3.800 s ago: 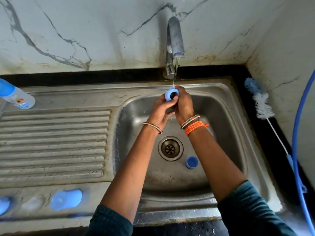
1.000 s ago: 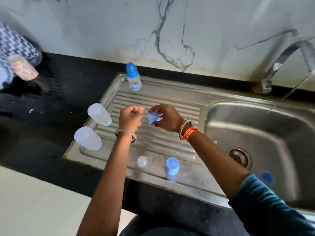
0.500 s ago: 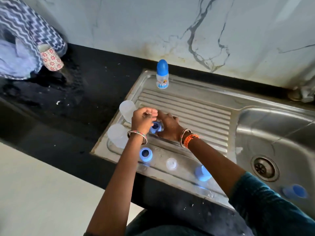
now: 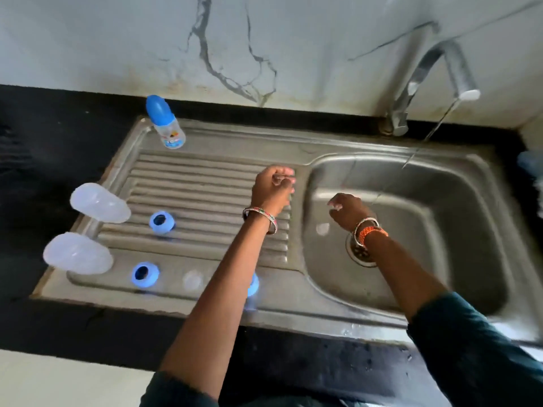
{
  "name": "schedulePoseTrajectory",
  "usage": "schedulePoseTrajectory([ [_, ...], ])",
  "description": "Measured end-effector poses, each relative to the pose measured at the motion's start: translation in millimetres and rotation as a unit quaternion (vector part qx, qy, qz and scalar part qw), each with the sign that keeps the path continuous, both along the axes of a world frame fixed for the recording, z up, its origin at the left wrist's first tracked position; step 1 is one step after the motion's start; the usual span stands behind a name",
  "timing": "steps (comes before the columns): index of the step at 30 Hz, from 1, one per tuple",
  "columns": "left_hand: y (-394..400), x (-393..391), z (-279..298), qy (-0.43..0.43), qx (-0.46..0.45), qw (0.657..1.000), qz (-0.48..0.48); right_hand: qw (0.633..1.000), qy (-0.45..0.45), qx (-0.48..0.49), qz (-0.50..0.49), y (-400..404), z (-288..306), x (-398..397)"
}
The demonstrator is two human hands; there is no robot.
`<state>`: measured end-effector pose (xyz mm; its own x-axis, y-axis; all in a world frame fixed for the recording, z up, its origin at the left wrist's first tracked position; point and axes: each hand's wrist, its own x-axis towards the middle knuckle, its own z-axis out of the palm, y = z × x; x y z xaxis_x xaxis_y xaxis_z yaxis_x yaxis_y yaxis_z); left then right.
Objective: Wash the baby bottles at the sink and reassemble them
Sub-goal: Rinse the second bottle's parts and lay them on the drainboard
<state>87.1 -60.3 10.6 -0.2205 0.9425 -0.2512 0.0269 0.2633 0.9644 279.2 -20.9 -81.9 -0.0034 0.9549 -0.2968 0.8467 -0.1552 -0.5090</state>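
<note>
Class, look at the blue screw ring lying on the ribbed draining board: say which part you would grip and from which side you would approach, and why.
Grip the blue screw ring by its outer rim, coming straight down from above. It lies flat on the draining board with its hole facing up, so the round wall is open all round for a thumb-and-finger pinch. The left hand is probably nearer.
</note>
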Motion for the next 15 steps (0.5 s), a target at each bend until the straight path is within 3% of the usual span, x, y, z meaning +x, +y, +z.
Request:
schedulePoseTrajectory([
  [3, 18, 55, -17, 0.014, -0.046, 0.998, -0.033, 0.993, -0.053, -0.073, 0.072, 7, -45, 13],
  [8, 44, 101, -43, -0.014, -0.085, 0.996, 0.006, 0.986, -0.066, -0.079, 0.134, 18, -86, 10],
  [10, 50, 114, -52, -0.008, -0.099, 0.995, 0.006, 0.995, 0.023, -0.057, 0.076, 21, -83, 24],
  [12, 55, 126, -59, 0.014, -0.116, 0.993, -0.014, 0.982, 0.178, -0.037, -0.043, 24, -59, 45],
  [15, 66, 148, -60, 0.025, -0.115, 0.992, -0.050, 0.898, 0.408, -0.031, -0.159, 37, -11, 85],
])
